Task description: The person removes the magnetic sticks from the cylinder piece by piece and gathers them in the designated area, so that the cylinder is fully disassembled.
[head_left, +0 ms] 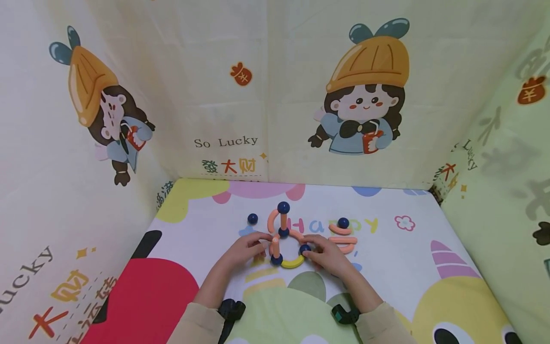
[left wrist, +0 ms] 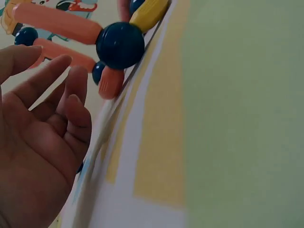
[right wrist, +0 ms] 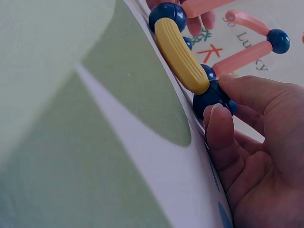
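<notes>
A magnetic stick-and-ball build stands on the table, a ring of curved sticks joined by dark blue balls. In the head view, its yellow curved stick (head_left: 293, 262) forms the near side, and an upright orange stick (head_left: 283, 221) topped by a ball (head_left: 283, 207) rises at the back. My right hand (head_left: 327, 255) pinches the blue ball (right wrist: 209, 99) at the yellow stick's right end between thumb and finger. Beside the left part of the ring is my left hand (head_left: 248, 248), fingers loosely bent, nothing held between them. Near them, an orange stick (left wrist: 59, 23) projects from a blue ball (left wrist: 120, 45).
A loose blue ball (head_left: 252, 219) lies behind the left hand. To the right of the build are another ball (head_left: 343, 222), a curved orange stick (head_left: 340, 230) and a straight one (head_left: 342, 240). Printed cloth walls (head_left: 283, 110) enclose the patterned table (head_left: 378, 267).
</notes>
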`<state>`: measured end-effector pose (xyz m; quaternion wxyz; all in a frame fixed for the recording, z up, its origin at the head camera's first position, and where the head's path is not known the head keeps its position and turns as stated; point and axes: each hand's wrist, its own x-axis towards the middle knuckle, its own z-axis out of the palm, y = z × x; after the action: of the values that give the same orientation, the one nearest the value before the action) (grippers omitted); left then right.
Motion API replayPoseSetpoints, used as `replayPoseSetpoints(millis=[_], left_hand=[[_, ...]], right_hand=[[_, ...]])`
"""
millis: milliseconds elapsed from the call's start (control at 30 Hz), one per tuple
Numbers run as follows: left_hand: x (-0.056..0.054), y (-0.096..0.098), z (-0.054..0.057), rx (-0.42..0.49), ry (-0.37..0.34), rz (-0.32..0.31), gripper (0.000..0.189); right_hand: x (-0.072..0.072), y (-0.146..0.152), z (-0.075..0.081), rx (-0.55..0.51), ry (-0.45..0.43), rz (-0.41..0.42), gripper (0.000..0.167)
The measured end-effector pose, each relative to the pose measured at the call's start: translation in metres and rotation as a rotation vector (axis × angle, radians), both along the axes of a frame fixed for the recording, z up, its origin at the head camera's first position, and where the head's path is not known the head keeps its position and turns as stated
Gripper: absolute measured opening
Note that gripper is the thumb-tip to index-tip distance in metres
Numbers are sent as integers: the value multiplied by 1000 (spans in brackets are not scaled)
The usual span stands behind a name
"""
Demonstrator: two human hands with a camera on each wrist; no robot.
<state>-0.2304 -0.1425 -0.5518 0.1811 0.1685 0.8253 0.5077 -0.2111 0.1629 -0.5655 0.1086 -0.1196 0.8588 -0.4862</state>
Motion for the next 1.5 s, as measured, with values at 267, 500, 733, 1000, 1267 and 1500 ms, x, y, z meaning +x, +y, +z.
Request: replayPoseSetpoints(millis=[267, 500, 733, 1000, 1267, 1500], left_hand=[[10, 8, -5, 88, -49, -118, 31], [14, 13, -9, 83, -104, -85, 30], [14, 15, -17, 103, -89, -82, 32], [14, 20, -18, 201, -138, -65, 38], [15, 22, -17, 219, -162, -37, 40], [17, 23, -13, 228, -167, -35, 35]], right_hand=[[0, 0, 0, 28, 30, 4, 37], [1, 0, 0, 18, 30, 1, 37], [1, 0, 0, 17, 27, 2, 36], [0, 0, -1, 37, 25, -12, 37], [0, 1, 0, 21, 14, -6, 37], [0, 0, 2, 6, 3, -1, 36]])
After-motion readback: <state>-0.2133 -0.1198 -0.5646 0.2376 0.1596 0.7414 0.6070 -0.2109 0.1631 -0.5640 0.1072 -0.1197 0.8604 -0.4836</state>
